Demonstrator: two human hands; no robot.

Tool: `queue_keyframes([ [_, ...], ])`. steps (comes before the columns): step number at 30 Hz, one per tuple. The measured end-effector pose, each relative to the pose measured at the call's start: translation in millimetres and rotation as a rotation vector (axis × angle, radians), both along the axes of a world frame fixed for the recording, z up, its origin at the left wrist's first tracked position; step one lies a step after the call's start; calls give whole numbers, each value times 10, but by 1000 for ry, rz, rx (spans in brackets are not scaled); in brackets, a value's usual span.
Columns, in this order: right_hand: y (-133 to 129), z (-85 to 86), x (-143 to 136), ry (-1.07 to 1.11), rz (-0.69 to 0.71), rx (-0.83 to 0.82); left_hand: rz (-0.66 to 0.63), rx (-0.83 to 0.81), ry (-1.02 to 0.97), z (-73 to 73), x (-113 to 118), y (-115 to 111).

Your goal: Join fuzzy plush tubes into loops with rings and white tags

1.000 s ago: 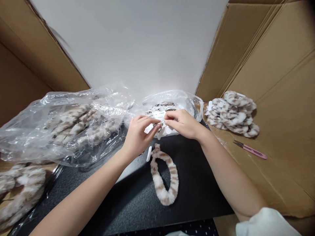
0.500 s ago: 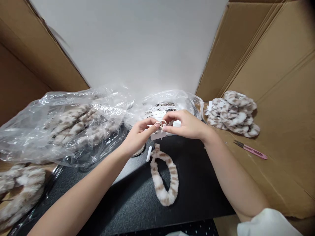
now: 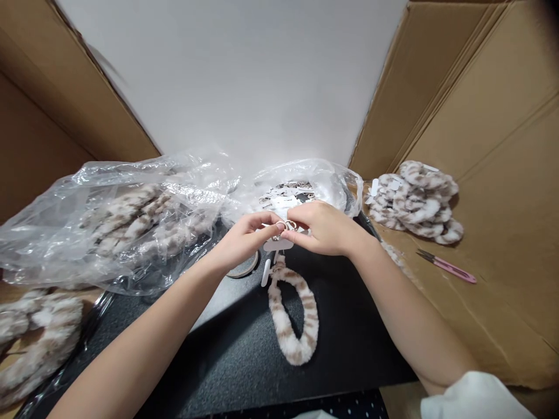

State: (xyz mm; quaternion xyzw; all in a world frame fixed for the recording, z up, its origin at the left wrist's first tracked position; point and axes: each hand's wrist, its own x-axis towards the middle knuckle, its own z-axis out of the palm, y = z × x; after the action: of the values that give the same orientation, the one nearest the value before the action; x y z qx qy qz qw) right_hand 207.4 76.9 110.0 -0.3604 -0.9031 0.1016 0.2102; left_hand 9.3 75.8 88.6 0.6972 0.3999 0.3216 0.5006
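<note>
Between the fingertips of both hands are small metal rings [image 3: 290,225], light gold in colour. My left hand [image 3: 248,235] pinches at the left ring, and my right hand [image 3: 321,227] pinches at the right one. A white tab [image 3: 278,245] hangs just under the fingers, its link to the rings partly hidden. Below the hands, a fluffy white-and-brown striped loop strap [image 3: 308,308] lies on the black table [image 3: 353,320]. A small white tag [image 3: 265,273] sits beside its upper end.
Clear plastic bags lie behind: one [image 3: 56,233] with fluffy straps, another [image 3: 336,174] with metal clips and white tabs. A strap pile [image 3: 421,201] and pink-handled snips [image 3: 449,269] rest on cardboard at right. More straps [image 3: 48,343] lie at left; a tape roll [image 3: 247,267] is near my left hand.
Both hands have drifted slightly down, and the right hand has shifted a little left. The white tab now hangs closer to the top of the strap. Both hands keep pinching the rings.
</note>
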Motion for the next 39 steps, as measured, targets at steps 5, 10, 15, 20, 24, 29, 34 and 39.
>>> queue_keyframes([
  [5, 33, -71, -32, 107, 110, 36, -5, -4, -5, 31, 11, -6],
  [10, 74, -149, -43, 236, 166, 13, -57, 46, -9, 10, 18, 5],
  [15, 104, -207, -58, 299, 186, 12, -90, 80, -36, -20, 2, 26],
  [20, 126, -254, -73, 316, 166, 30, -70, 109, -32, -40, -1, 38],
  [24, 126, -250, -71, 258, 122, 15, -19, 197, -15, -49, -5, 52],
  [29, 124, -249, -91, 277, 119, -28, 4, 219, -3, -46, -10, 63],
  [34, 141, -291, -95, 298, 156, -91, 2, 227, 53, -37, -30, 69],
  [39, 155, -328, -82, 363, 212, -121, 11, 264, 104, -18, -43, 56],
])
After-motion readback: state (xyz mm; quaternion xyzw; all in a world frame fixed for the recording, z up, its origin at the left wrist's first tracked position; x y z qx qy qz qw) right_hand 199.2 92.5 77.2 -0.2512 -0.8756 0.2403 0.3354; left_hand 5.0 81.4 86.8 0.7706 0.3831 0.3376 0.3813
